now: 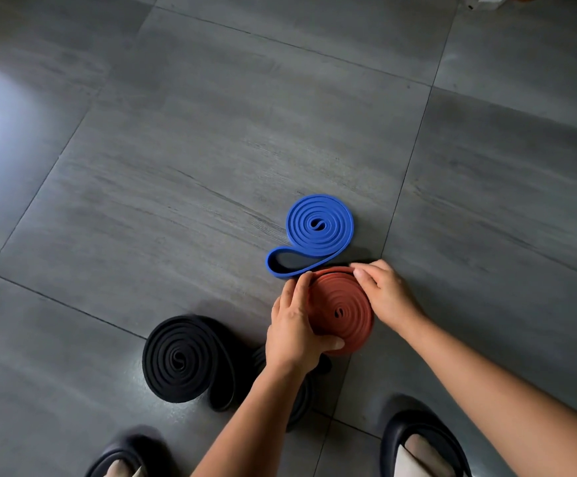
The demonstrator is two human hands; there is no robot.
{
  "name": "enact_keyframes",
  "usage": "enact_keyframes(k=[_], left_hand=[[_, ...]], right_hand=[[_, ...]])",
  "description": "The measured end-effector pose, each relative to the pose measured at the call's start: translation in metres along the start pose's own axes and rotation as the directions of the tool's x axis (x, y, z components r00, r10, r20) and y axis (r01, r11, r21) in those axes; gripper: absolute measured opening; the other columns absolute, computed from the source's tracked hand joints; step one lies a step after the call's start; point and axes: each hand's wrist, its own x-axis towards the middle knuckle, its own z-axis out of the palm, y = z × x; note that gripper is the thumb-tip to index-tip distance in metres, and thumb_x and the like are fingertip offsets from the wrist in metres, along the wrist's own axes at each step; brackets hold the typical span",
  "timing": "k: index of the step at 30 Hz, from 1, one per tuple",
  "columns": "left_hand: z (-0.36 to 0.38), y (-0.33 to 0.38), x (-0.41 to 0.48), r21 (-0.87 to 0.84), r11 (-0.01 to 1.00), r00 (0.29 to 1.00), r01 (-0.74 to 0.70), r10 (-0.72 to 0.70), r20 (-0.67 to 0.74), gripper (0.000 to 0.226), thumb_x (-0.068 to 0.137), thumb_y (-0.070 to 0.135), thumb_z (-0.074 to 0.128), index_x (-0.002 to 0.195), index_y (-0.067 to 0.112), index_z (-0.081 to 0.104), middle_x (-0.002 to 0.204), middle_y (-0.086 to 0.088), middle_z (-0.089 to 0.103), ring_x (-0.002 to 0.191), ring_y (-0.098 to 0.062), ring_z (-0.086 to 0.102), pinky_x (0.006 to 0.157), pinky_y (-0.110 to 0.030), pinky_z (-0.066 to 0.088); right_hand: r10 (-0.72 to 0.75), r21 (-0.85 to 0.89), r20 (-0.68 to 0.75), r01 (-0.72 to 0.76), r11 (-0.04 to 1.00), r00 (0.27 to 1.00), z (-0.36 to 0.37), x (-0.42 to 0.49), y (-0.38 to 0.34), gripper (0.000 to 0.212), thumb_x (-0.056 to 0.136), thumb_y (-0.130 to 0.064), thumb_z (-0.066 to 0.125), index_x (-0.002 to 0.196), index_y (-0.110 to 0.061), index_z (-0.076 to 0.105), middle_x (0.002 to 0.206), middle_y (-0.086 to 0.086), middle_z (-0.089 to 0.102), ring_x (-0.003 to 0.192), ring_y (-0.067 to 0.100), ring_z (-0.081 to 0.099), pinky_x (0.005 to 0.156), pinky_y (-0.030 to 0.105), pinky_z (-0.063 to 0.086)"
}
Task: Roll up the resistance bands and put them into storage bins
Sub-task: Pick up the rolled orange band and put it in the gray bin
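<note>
3 rolled bands lie in plain view on the grey tiled floor (176,166): 1 red, 1 blue, 1 black.

The red band (343,311) is a flat spiral coil lying on the floor between the 2 hands. The left hand (294,325) grips its left side, with fingers curved over the far-left rim and the thumb hooked round the near edge. The right hand (383,294) holds the far-right rim, with fingertips curled onto the top of the coil. Both grips are narrow, closed on the coil.

The blue band (318,228) lies just beyond the red one. It is coiled flat, with 1 loose loop of tail trailing to the left and nearly touching the left fingers.

The black band (180,359) lies to the left and nearer the person, apart from the red coil. It is also coiled, with a loose loop at its right side. A 4th dark coil (303,402) shows partly behind the left forearm; I cannot tell how much of it is rolled.

At the bottom edge are 2 feet in dark slippers, the left slipper (125,451) and the right slipper (414,430).
</note>
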Motion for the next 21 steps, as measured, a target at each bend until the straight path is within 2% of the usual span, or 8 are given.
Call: enact_keyframes(k=[5, 7, 9, 11, 13, 15, 17, 21], left_hand=[[0.002, 0.002, 0.000, -0.014, 1.000, 1.000, 0.008, -0.008, 0.002, 0.112, 0.058, 0.017, 0.084, 0.145, 0.032, 0.015, 0.154, 0.005, 0.014, 0.138, -0.020, 0.018, 0.106, -0.034, 0.028], [0.002, 0.002, -0.001, -0.066, 0.998, 1.000, -0.008, 0.007, -0.003, 0.115, 0.057, 0.012, 0.084, 0.146, 0.027, 0.013, 0.153, 0.000, 0.016, 0.139, -0.020, 0.019, 0.109, -0.029, 0.024], [0.000, 0.001, -0.003, -0.174, 0.984, 0.998, 0.039, -0.047, -0.042, 0.111, 0.060, 0.011, 0.083, 0.146, 0.018, 0.013, 0.148, -0.006, 0.022, 0.136, -0.021, 0.026, 0.108, -0.026, 0.023], [-0.004, 0.001, -0.003, -0.150, 0.977, 0.980, 0.149, -0.166, -0.109, 0.090, 0.072, 0.030, 0.077, 0.141, 0.011, 0.023, 0.140, -0.011, 0.033, 0.128, -0.026, 0.036, 0.105, -0.032, 0.028], [-0.007, 0.003, 0.000, 0.067, 0.965, 0.963, 0.254, -0.246, -0.105, 0.067, 0.082, 0.055, 0.057, 0.129, 0.010, 0.040, 0.130, -0.011, 0.047, 0.119, -0.029, 0.046, 0.101, -0.041, 0.032], [-0.006, 0.003, 0.009, 0.113, 0.944, 0.951, 0.310, -0.307, -0.049, 0.065, 0.084, 0.061, 0.048, 0.121, 0.008, 0.047, 0.122, -0.011, 0.053, 0.111, -0.029, 0.052, 0.099, -0.043, 0.037], [-0.002, -0.001, 0.018, -0.013, 0.943, 0.943, 0.332, -0.332, 0.008, 0.067, 0.080, 0.061, 0.054, 0.118, 0.006, 0.050, 0.117, -0.014, 0.055, 0.102, -0.029, 0.058, 0.093, -0.044, 0.046], [-0.001, -0.009, 0.023, -0.238, 0.903, 0.931, 0.358, -0.364, 0.020, 0.074, 0.061, 0.065, 0.069, 0.106, 0.008, 0.057, 0.110, -0.014, 0.059, 0.089, -0.026, 0.063, 0.082, -0.043, 0.055]], right_hand=[[-0.011, 0.046, 0.053, 0.008, 0.999, 0.999, 0.010, -0.021, 0.005, 0.049, 0.090, -0.028, 0.055, 0.133, -0.006, 0.045, 0.133, 0.010, 0.043, 0.126, 0.020, 0.039, 0.099, 0.016, 0.024], [-0.008, 0.084, 0.036, 0.005, 0.996, 0.999, 0.017, -0.025, 0.007, 0.053, 0.088, -0.026, 0.057, 0.135, -0.006, 0.040, 0.135, 0.011, 0.039, 0.128, 0.021, 0.036, 0.100, 0.017, 0.023], [-0.001, 0.102, -0.012, 0.002, 0.995, 1.000, 0.022, -0.025, 0.007, 0.053, 0.088, -0.022, 0.057, 0.135, -0.004, 0.040, 0.133, 0.015, 0.039, 0.127, 0.024, 0.037, 0.098, 0.015, 0.022], [0.013, 0.119, -0.036, -0.009, 0.993, 0.999, 0.025, -0.026, 0.007, 0.053, 0.088, -0.021, 0.057, 0.135, -0.003, 0.039, 0.131, 0.017, 0.040, 0.126, 0.025, 0.038, 0.098, 0.016, 0.022], [0.030, 0.153, -0.069, -0.019, 0.988, 0.997, 0.030, -0.029, 0.006, 0.054, 0.089, -0.022, 0.056, 0.136, -0.004, 0.038, 0.131, 0.017, 0.041, 0.125, 0.026, 0.039, 0.098, 0.017, 0.024], [0.064, 0.198, -0.119, -0.039, 0.979, 0.991, 0.036, -0.033, 0.004, 0.057, 0.089, -0.032, 0.054, 0.136, -0.004, 0.038, 0.134, 0.017, 0.041, 0.126, 0.024, 0.040, 0.098, 0.018, 0.025], [0.092, 0.217, -0.174, -0.053, 0.975, 0.980, 0.043, -0.036, 0.003, 0.062, 0.085, -0.038, 0.049, 0.136, -0.003, 0.038, 0.136, 0.016, 0.042, 0.127, 0.025, 0.040, 0.099, 0.019, 0.026], [0.117, 0.244, -0.214, -0.063, 0.968, 0.970, 0.049, -0.036, 0.002, 0.051, 0.091, -0.021, 0.052, 0.135, -0.001, 0.038, 0.136, 0.019, 0.041, 0.127, 0.025, 0.040, 0.096, 0.011, 0.024]])
